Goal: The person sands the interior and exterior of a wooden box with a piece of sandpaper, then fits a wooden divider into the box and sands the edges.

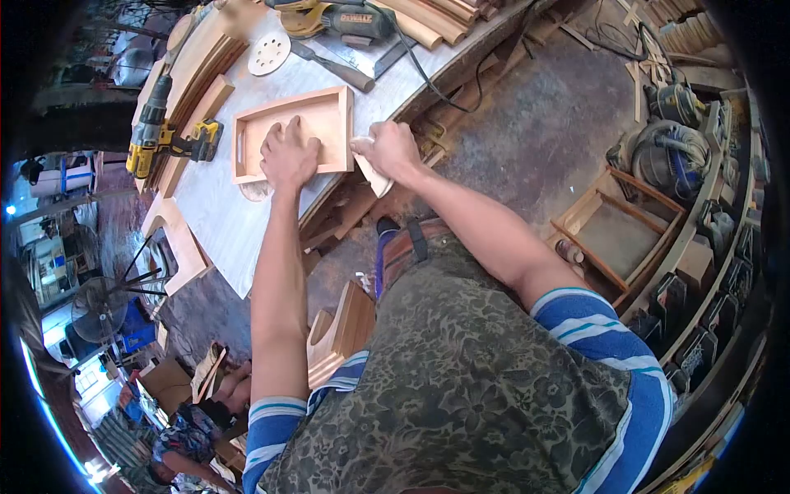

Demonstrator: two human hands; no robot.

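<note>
A shallow wooden tray (333,132) with raised sides and a slot in one end rests on the grey worktable (222,239). My left hand (290,156) lies inside it, fingers spread over the tray's bottom. Just off the tray's right end, my right hand (390,151) is closed around a folded pale sheet that looks like sandpaper (375,178). Part of that sheet is hidden by the fingers. A round sanding disc (269,53) with holes and a chisel-like tool with a wooden handle (350,76) lie beyond the tray.
A yellow-black cordless drill (164,136) stands left of the tray. A DeWalt power sander (350,20) and its cable sit at the back. Wooden strips (415,23) line the table's far end. On the floor at right are a wooden frame (576,206) and a vacuum (671,156).
</note>
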